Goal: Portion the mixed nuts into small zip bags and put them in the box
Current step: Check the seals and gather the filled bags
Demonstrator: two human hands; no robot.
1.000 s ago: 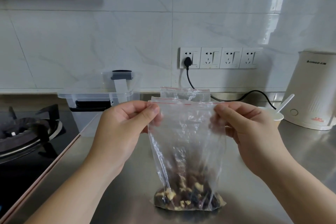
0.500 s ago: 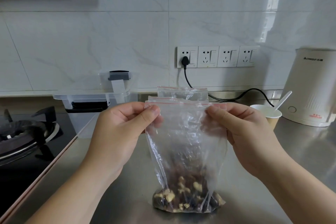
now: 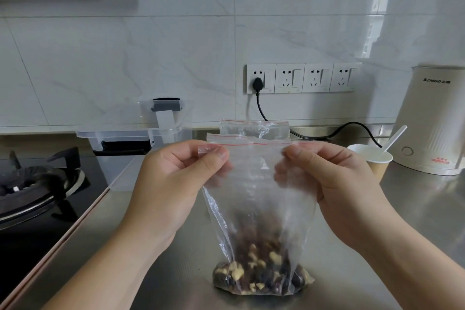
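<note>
Left hand (image 3: 176, 184) and right hand (image 3: 334, 184) pinch top corners of zip bag (image 3: 259, 184), upright on steel counter (image 3: 415, 209), mixed nuts (image 3: 261, 277) at bottom. Judgement: press seal evenly across. Clear box (image 3: 141, 138) behind left.

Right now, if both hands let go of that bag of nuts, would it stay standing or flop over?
Probably flop. The zip bag is thin, crinkled film, upright only because the left hand and right hand pinch its top corners. The mixed nuts fill only the bottom, so it is likely bottom-heavy; the base may stay put on the steel counter while the empty top folds.
</note>
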